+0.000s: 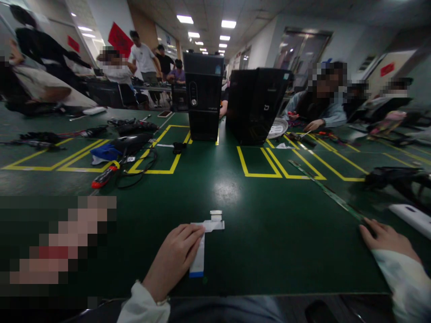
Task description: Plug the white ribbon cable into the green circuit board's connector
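- See at six o'clock, lying on the dark green tabletop (279, 242), a thin white ribbon cable (197, 255) with a blue near end, a short sideways branch, and a small pale connector (216, 212) at the far side.
- Judge the step in hand as positioning or steadying that ribbon cable – loose as far as can be seen, plugged into nothing.
- Would call for a light pinch near the branch in any next move, without creasing what looks like bendy, springy material.
- Find the left hand (180, 251) at seven o'clock, reaching in from the lower edge, back upward, fingers together and bent down onto the ribbon cable's corner, pointing towards two o'clock. Cannot tell whether pinching or only pressing, with the underside hidden.
- Find the right hand (387, 237) at four o'clock, low over the tabletop, palm down, thumb and fingers apart, pointing towards ten o'clock – right by the near end of a long, narrow green circuit-board strip (328, 194). Cannot tell whether touching it.
- Note a red-and-black-handled screwdriver (104, 176) near nine o'clock, well apart from the left hand, and a white slab-shaped object (412, 220) near the right hand.
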Tool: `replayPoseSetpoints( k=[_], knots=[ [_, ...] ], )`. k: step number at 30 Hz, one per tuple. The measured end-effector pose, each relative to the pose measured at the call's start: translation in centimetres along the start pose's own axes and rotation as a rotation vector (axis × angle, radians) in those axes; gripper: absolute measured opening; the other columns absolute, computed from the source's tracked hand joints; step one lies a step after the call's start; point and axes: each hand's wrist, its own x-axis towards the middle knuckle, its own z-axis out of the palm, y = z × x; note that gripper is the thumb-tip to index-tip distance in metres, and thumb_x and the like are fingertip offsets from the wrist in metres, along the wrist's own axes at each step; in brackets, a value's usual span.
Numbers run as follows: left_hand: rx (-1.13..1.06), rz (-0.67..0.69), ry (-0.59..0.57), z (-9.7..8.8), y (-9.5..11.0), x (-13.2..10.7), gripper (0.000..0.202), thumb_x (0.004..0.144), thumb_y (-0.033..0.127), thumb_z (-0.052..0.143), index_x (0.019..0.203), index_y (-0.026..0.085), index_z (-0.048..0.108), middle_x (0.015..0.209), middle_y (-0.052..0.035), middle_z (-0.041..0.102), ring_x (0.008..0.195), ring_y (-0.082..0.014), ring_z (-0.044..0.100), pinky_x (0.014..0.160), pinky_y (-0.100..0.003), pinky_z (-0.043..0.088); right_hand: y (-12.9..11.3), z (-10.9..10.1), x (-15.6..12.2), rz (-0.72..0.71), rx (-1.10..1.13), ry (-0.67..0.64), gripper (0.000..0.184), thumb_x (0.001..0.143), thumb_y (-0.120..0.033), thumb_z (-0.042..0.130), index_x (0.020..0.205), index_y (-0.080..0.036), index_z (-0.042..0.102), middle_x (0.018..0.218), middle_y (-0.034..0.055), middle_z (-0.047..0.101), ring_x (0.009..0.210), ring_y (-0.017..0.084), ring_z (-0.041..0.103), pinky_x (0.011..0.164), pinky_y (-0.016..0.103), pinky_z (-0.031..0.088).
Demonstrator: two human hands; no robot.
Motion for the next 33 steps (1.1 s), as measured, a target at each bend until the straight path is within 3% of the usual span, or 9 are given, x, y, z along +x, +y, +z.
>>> replayPoseSetpoints(
  k=[3, 9, 15, 26, 33],
  knots=[
    [0.004, -0.002, 0.010, 0.0, -0.1, 0.0, 0.032, 0.094, 0.020, 0.043, 0.121, 0.022, 0.059, 0.115, -0.0048, 0.064, 0.106, -0.0215, 0.057, 0.093, -0.042, 0.048, -1.9, -1.2, 0.2, 0.012, 0.104, -0.075, 0.066, 0.077, -0.053, 0.028, 0.115, -0.012, 0.063, 0.115, 0.0240, 0.061, 0.106, 0.034, 0.059, 0.085, 0.046, 0.049],
    [0.007, -0.008, 0.014, 0.0, 0.0, 0.1, 0.031, 0.094, 0.021, 0.042, 0.120, 0.022, 0.060, 0.115, -0.0048, 0.064, 0.105, -0.0219, 0.058, 0.092, -0.044, 0.049, -6.4, -3.2, 0.6, -0.250, 0.317, -0.083, 0.054, 0.078, -0.049, 0.038, 0.117, -0.018, 0.059, 0.121, 0.0151, 0.061, 0.113, 0.029, 0.057, 0.098, 0.044, 0.044],
    [0.000, -0.020, -0.002, 0.0, 0.0, 0.1, 0.032, 0.095, 0.021, 0.042, 0.122, 0.022, 0.059, 0.117, -0.0052, 0.063, 0.107, -0.0218, 0.056, 0.094, -0.043, 0.048, -11.9, -3.1, 1.5, -0.496, 0.426, -0.023, 0.049, 0.084, -0.045, 0.040, 0.123, -0.019, 0.056, 0.128, 0.0120, 0.057, 0.119, 0.027, 0.053, 0.101, 0.047, 0.042],
    [0.007, -0.022, -0.006, 0.0, -0.1, 0.0, 0.032, 0.094, 0.021, 0.043, 0.122, 0.024, 0.058, 0.118, -0.0043, 0.063, 0.108, -0.0215, 0.057, 0.094, -0.042, 0.048, -24.0, -3.9, 2.8, -0.865, 0.652, 0.013, 0.044, 0.089, -0.033, 0.043, 0.130, -0.020, 0.051, 0.134, 0.0101, 0.052, 0.127, 0.025, 0.044, 0.104, 0.050, 0.039],
    [0.004, -0.010, 0.007, -0.1, 0.0, 0.1, 0.031, 0.094, 0.019, 0.044, 0.121, 0.022, 0.059, 0.117, -0.0045, 0.064, 0.106, -0.0212, 0.057, 0.093, -0.041, 0.048, -28.5, -5.0, 2.5, -0.991, 0.718, -0.004, 0.045, 0.088, -0.031, 0.045, 0.132, -0.019, 0.049, 0.134, 0.0118, 0.051, 0.127, 0.026, 0.043, 0.104, 0.052, 0.037]
  ],
)
